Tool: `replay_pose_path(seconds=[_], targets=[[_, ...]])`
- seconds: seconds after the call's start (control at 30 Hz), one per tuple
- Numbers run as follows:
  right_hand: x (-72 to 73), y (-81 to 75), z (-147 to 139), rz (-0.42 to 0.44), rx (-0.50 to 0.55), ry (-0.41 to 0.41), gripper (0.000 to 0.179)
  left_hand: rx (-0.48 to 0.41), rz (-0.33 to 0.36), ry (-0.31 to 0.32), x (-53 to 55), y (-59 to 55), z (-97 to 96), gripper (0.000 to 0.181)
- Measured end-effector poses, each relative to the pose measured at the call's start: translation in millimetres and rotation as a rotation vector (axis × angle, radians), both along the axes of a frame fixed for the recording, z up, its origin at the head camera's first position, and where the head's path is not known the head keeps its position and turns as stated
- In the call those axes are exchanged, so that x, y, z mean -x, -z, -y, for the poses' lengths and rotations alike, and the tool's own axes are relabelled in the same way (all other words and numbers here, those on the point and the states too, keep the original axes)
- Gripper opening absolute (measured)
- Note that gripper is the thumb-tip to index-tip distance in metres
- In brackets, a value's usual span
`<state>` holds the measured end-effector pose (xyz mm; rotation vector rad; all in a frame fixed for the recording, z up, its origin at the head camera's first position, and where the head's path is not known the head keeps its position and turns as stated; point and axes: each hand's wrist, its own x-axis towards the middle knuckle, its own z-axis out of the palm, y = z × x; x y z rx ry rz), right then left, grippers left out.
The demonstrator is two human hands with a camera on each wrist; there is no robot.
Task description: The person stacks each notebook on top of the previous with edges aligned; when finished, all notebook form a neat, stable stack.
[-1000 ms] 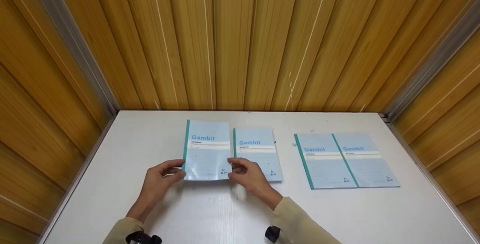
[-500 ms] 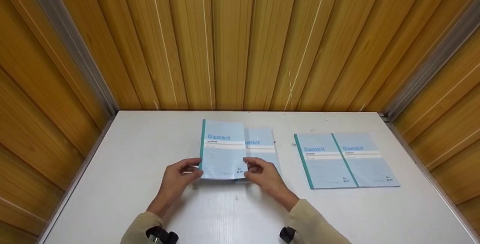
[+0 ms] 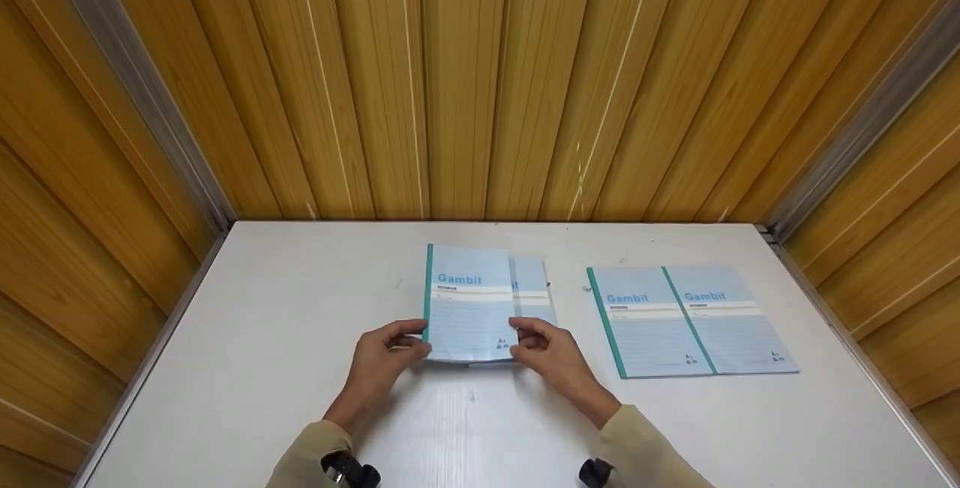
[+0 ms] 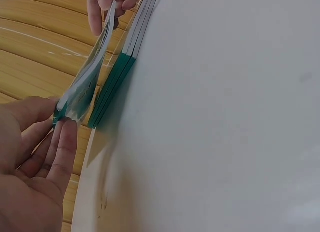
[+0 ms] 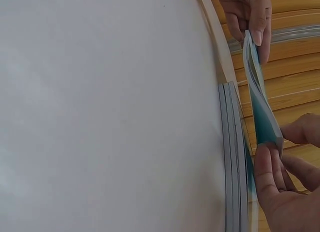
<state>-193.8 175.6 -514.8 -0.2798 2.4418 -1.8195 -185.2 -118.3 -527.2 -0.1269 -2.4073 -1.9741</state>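
A light blue notebook [image 3: 471, 323] marked "Gambit", with a green spine on its left, is held level between both hands. My left hand [image 3: 382, 360] pinches its spine edge near the lower corner, thumb and fingers on either face. On the opposite edge my right hand [image 3: 555, 357] pinches it the same way. Both wrist views show the held notebook [image 4: 85, 86] raised above a stack of notebooks [image 4: 117, 84] on the table, a gap between them. In the head view it covers most of that stack [image 3: 533, 289], leaving the right strip showing.
To the right, two similar notebooks lie side by side on the white table [image 3: 300, 308], the left one [image 3: 649, 345] and the right one [image 3: 739, 338] with edges meeting. Yellow wood-look panels [image 3: 465, 83] rise behind the table and along both sides.
Both hands have carried the notebook to the right, from beside the stack to over it, and it sits slightly lower in the head view now. The pair on the right has stayed put.
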Motion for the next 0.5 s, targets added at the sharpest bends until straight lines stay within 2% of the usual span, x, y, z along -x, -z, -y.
replay_pose_path(seconds=[0.5], targets=[[1.9, 2.7, -24.9, 0.018, -0.038, 0.063, 0.043, 0.000, -0.019, 0.051, 5.7, 2.4, -25.5, 0.036]])
